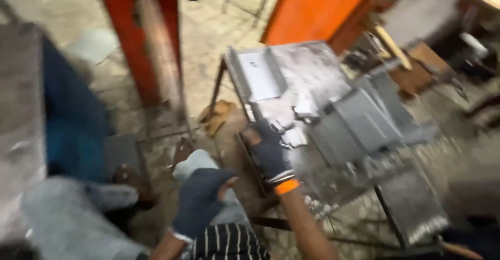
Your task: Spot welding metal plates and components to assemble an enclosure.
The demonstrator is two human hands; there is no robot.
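The right hand [268,153], in a dark glove with an orange cuff, reached onto the near left edge of the metal worktable [416,208], its fingers lying among small bright sheet-metal offcuts [294,135]; blur hid whether it pinched one. The offcuts lay just ahead and right of that hand, and grey angled sheets [364,119] ran lengthwise toward the far right corner. The left hand [200,200], gloved and loosely curled, hung lower, off the table and farther away.
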